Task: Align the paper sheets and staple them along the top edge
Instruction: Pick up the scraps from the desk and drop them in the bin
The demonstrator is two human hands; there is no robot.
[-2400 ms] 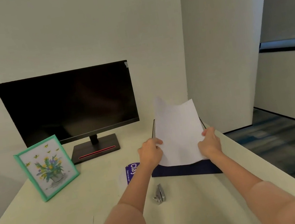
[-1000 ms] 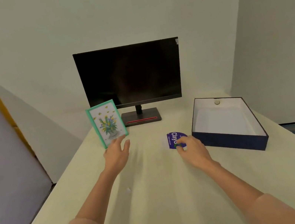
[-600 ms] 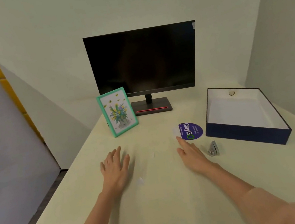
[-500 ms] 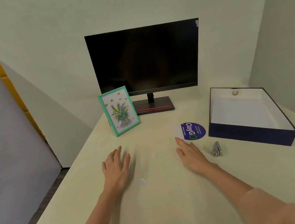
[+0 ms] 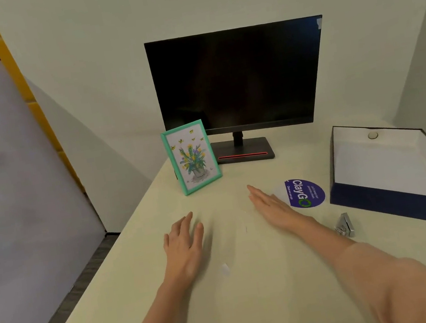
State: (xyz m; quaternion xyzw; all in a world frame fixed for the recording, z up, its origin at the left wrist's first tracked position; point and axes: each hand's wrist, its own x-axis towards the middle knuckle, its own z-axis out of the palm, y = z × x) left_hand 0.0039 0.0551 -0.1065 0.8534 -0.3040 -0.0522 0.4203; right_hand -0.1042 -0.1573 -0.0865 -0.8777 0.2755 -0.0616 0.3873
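**Sheets laid out, stapling not yet begun**

A moment ago both hands held the white sheets upright over the dark blue box; now the sheets are out of the hands, and since half a second ago the view has only crept slightly closer, with the hands barely shifted. The left hand (image 5: 185,246) lies flat, palm down, fingers loosely spread on the desk (image 5: 259,308). The right hand (image 5: 271,203) is also flat, its fingers pressed together and pointing forward. Neither hand pinches anything.

The paper sheets (image 5: 229,232) seem to lie under and between the two hands, though they are so close in colour to the desk that their edges can hardly be made out; only a faint line and a small pale scrap (image 5: 225,269) show there. The stapler (image 5: 345,225) sits untouched to the right of the right forearm, just in front of the open box (image 5: 399,200), beside the round purple sticker (image 5: 305,192).

By this reckoning the task is early: the sheets are on the desk and are being squared up. Left to do: finish aligning, fetch the stapler and staple the top edge.
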